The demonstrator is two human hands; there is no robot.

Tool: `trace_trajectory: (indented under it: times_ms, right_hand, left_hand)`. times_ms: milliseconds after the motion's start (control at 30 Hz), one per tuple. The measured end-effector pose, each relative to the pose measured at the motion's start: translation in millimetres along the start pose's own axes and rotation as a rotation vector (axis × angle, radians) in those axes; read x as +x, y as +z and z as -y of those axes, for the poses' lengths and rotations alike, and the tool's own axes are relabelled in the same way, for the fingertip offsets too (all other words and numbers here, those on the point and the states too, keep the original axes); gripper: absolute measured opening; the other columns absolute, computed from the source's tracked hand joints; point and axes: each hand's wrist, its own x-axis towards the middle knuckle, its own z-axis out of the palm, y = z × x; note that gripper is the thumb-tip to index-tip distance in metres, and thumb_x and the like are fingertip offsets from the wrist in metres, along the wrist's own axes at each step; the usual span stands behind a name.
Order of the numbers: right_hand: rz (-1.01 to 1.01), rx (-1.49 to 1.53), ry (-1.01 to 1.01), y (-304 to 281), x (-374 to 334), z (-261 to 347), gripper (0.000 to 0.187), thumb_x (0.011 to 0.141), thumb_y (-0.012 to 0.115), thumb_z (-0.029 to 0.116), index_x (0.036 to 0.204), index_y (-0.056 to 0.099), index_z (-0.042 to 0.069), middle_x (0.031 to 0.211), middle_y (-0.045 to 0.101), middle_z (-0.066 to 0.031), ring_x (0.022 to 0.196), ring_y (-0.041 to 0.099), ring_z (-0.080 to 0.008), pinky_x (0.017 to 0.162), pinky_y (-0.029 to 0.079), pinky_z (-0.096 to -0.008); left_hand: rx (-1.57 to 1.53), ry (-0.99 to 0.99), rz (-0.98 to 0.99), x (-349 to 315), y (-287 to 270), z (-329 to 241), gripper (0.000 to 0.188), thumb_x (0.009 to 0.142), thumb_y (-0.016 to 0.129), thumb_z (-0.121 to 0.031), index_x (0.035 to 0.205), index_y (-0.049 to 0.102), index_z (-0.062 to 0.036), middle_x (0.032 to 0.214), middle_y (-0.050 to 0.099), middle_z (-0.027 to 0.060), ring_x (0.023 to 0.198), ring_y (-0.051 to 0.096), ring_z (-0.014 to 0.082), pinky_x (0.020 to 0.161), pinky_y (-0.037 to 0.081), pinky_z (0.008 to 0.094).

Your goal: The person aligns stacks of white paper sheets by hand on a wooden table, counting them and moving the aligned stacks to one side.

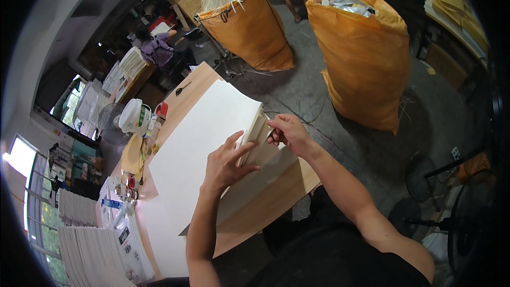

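A stack of large white paper sheets (pixel 204 125) lies on the wooden table (pixel 255 218) in front of me. My left hand (pixel 228 163) rests at the stack's near right edge with its fingers spread and its thumb apart. Just right of it are folded or layered white pieces (pixel 255 130) at the stack's corner. My right hand (pixel 290 133) is closed at that same corner, its fingers pinched together. A small dark thing (pixel 272 136) shows at its fingertips, too small and too covered to name.
Scissors (pixel 183 89) lie toward the table's far end. A white bucket (pixel 134 117), a tape roll (pixel 161 109) and jars line its left side. Paper piles (pixel 87 255) stand lower left. Two orange sacks (pixel 366 58) stand on the floor beyond. A person (pixel 158 52) sits far left; another stands at the back.
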Motion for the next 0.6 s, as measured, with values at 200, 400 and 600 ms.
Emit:
trace_trajectory:
  times_ms: [200, 400, 600]
  right_hand:
    - [-0.007, 0.032, 0.01, -2, -2, -6, 0.028, 0.103, 0.066, 0.021, 0.078, 0.057, 0.011, 0.066, 0.06, -0.0016, 0.063, 0.068, -0.0163, 0.056, 0.048, -0.0272]
    - [0.009, 0.043, 0.029, 0, -4, 0, 0.03, 0.103, 0.066, 0.023, 0.078, 0.056, 0.011, 0.066, 0.06, -0.001, 0.064, 0.068, -0.016, 0.057, 0.049, -0.0282]
    - [-0.175, -0.242, -0.191, -5, -11, -1, 0.032, 0.105, 0.062, 0.026, 0.079, 0.055, 0.009, 0.066, 0.059, -0.0042, 0.062, 0.066, -0.0181, 0.057, 0.049, -0.0312]
  left_hand:
    - [-0.009, 0.021, -0.013, -3, 9, 14, 0.055, 0.072, 0.091, -0.039, 0.124, 0.071, -0.0351, 0.139, 0.064, 0.0039, 0.096, 0.074, 0.0251, 0.074, 0.061, 0.0373]
    - [-0.01, 0.032, -0.01, -1, 7, 11, 0.052, 0.075, 0.09, -0.038, 0.124, 0.071, -0.0358, 0.138, 0.064, 0.0028, 0.096, 0.074, 0.0257, 0.073, 0.061, 0.0369]
    - [-0.048, 0.02, -0.001, 0, 8, 14, 0.051, 0.076, 0.09, -0.037, 0.123, 0.072, -0.0352, 0.138, 0.064, 0.0034, 0.098, 0.075, 0.0271, 0.074, 0.061, 0.0376]
